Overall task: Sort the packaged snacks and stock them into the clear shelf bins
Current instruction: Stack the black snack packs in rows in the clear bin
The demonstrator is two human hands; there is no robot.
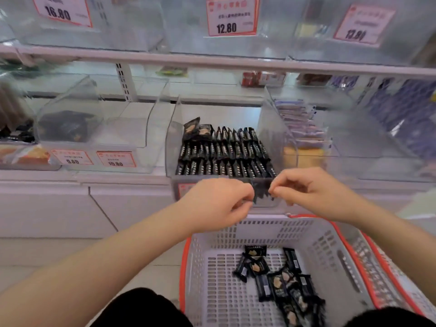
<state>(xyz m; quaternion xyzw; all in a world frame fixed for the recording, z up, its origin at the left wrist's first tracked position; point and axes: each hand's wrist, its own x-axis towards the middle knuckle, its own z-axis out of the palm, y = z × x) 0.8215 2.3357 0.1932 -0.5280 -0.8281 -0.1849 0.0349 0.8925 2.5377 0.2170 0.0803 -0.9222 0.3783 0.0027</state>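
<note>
Clear bin (173,138) on shelf: black snack packs (224,154) stand on edge in three tidy rows, two more propped flat-face at the back left. Just in front of the bin, both hands pinch one black pack (261,191) between them: left hand (217,201) curled on its left edge, right hand (304,188) on its right edge. Below the bin, a white basket (271,228) with orange rim holds a loose heap of the same packs (280,279). Right of the bin, another bin holds pale packs (299,128).

Snack packs (224,152) in rows in bin (173,138), basket (271,230) w/ loose packs (280,279) before it.
</note>
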